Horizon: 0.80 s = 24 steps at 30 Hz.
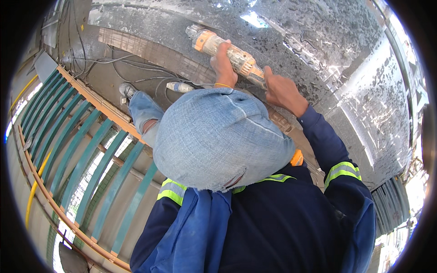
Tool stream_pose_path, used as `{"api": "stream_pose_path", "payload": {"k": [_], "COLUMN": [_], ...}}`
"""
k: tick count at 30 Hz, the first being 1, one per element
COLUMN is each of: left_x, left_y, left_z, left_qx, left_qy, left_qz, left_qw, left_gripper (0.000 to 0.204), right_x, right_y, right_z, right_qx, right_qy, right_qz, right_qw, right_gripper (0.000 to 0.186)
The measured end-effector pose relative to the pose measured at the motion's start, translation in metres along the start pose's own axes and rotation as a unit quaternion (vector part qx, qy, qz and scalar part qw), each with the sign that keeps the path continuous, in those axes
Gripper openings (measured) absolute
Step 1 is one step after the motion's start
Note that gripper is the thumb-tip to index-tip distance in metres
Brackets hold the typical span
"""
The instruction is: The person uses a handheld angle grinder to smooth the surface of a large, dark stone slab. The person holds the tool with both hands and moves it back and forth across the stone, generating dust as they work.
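Observation:
My left hand (222, 68) is closed round the body of a dusty yellow and grey power tool (236, 57), like an angle grinder. My right hand (284, 94) grips its rear handle, lower to the right. The tool's head points up-left, over a grey mottled sheet surface (314, 50) with shiny patches; whether it touches it I cannot tell. My bent denim-clad knee (214, 136) fills the middle just below both hands, partly hiding my left wrist. A small orange object (297, 158), too hidden to name, shows beside the knee.
A rack of teal slats (91, 136) with orange rails runs along the left. Cables (118, 61), a white plug connector (180, 87) and my left shoe (127, 92) lie on the floor. A worn wooden plank (136, 48) borders the sheet. Grey stacked panels (389, 204) stand at lower right.

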<state>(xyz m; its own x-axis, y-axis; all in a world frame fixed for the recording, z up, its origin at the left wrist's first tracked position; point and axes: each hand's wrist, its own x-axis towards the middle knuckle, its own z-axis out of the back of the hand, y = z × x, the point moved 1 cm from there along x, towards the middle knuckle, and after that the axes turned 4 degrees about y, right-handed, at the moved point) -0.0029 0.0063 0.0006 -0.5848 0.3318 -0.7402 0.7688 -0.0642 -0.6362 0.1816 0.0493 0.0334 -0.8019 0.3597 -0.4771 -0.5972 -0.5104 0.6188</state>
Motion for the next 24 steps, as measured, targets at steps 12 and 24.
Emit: {"api": "stream_pose_path", "payload": {"k": [12,24], "left_x": [-0.019,-0.005], "left_y": [0.011,0.006], "left_z": [0.002,-0.001], "left_qx": [-0.011,0.002], "left_qy": [0.018,-0.002], "left_qz": [0.019,0.016], "left_qw": [1.000,1.000], "left_gripper": [0.045,0.045], "right_x": [-0.026,-0.007], "right_y": [0.004,-0.005], "right_z": [0.010,0.001], "right_qx": [0.013,0.024], "right_qy": [0.030,0.012], "right_qz": [-0.022,-0.004], "right_qw": [0.999,1.000], "right_gripper": [0.039,0.039]}}
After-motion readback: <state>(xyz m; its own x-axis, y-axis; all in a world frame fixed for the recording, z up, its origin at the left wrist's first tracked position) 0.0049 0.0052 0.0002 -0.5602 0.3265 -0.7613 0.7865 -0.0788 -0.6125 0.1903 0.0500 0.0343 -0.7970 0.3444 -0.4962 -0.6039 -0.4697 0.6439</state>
